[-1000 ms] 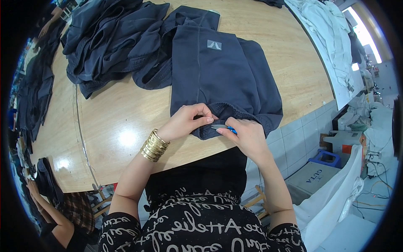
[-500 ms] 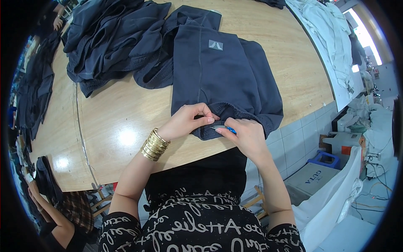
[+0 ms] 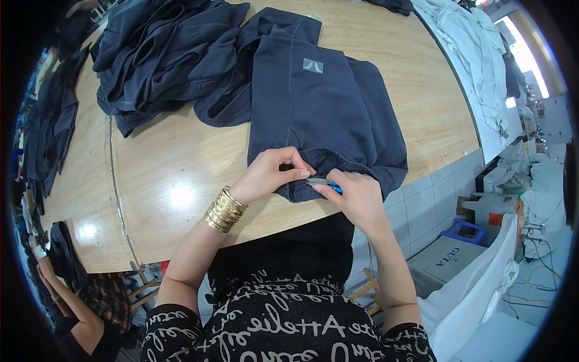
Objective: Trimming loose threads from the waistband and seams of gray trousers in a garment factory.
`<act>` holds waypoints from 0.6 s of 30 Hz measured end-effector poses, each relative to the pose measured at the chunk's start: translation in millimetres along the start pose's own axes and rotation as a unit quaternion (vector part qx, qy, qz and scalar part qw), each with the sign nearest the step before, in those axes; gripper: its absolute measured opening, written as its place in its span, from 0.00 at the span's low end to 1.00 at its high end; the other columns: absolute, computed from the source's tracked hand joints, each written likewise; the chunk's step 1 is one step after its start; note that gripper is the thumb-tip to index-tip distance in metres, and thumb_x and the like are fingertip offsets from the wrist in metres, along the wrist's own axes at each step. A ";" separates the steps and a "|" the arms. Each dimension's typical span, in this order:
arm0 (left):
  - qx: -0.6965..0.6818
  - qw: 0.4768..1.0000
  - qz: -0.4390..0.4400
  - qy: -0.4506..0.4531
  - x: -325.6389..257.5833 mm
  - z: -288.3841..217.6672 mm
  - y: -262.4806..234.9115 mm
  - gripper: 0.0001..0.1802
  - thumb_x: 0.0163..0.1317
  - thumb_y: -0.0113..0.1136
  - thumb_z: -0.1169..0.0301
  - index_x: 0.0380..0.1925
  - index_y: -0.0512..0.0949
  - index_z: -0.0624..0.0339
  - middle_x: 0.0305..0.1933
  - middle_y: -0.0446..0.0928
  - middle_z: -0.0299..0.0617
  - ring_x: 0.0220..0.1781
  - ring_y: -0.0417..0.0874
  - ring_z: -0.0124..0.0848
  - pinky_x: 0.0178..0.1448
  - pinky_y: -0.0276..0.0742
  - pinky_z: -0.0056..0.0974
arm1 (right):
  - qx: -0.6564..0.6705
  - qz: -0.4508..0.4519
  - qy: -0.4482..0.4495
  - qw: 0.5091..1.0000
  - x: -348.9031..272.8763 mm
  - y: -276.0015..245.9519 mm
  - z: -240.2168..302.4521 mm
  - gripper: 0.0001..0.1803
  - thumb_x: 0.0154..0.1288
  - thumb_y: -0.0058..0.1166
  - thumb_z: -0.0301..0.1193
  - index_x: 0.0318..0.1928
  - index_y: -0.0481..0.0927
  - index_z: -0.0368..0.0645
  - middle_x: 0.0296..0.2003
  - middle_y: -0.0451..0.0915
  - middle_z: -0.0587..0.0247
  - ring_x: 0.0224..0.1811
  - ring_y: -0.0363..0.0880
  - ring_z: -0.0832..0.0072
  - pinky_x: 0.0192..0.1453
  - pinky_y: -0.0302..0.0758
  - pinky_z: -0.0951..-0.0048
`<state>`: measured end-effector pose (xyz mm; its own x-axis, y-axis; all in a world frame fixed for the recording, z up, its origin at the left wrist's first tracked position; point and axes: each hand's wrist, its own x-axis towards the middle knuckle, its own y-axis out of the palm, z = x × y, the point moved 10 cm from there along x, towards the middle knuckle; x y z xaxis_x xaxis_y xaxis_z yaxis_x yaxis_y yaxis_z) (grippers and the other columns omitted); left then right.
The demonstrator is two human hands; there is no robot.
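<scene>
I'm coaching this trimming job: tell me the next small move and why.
Probably close the blue-handled snips on the hem: the left hand pinches the dark garment's edge taut, and the right hand holds the blades right against it.

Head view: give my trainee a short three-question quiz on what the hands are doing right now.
1. True or false: the left hand pinches the hem of the dark blue garment.
2. What does the right hand hold? A) small blue-handled snips B) a pen C) a tape roll
3. Which wrist wears the gold bangles?

Key: 1 true; 2 A; 3 left.
</scene>
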<state>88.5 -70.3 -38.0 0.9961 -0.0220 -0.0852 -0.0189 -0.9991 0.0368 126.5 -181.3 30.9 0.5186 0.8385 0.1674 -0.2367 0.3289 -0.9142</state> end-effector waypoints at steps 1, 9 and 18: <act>0.010 1.000 -0.020 0.003 -0.2 -1.3 -3.3 0.05 0.63 0.61 0.74 0.30 0.76 0.63 0.38 0.84 0.43 0.43 0.82 0.25 0.51 0.76 0.31 | 0.004 -0.001 0.001 1.000 -0.7 -1.6 -0.5 0.19 0.59 0.60 0.46 0.24 0.73 0.45 0.15 0.74 0.62 0.20 0.78 0.68 0.26 0.72 0.68; 0.043 0.998 -0.047 -0.004 -0.1 -4.2 -6.7 0.04 0.59 0.63 0.77 0.29 0.78 0.64 0.33 0.84 0.41 0.38 0.83 0.23 0.47 0.78 0.29 | 0.025 0.017 0.039 0.999 -7.7 -1.3 -8.0 0.18 0.59 0.61 0.45 0.27 0.76 0.44 0.17 0.75 0.61 0.21 0.77 0.66 0.26 0.71 0.67; -0.033 0.998 -0.041 -0.027 1.1 3.0 -5.0 0.04 0.59 0.63 0.79 0.30 0.76 0.64 0.33 0.83 0.42 0.38 0.84 0.25 0.46 0.79 0.28 | 0.013 0.003 0.012 1.000 -3.5 3.5 -3.2 0.19 0.59 0.61 0.46 0.24 0.73 0.45 0.16 0.74 0.65 0.20 0.76 0.69 0.24 0.71 0.68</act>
<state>89.4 -65.4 -41.3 0.9881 0.0554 -0.1432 0.0693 -0.9932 0.0934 126.5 -184.5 26.0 0.5374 0.8293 0.1532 -0.2613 0.3364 -0.9048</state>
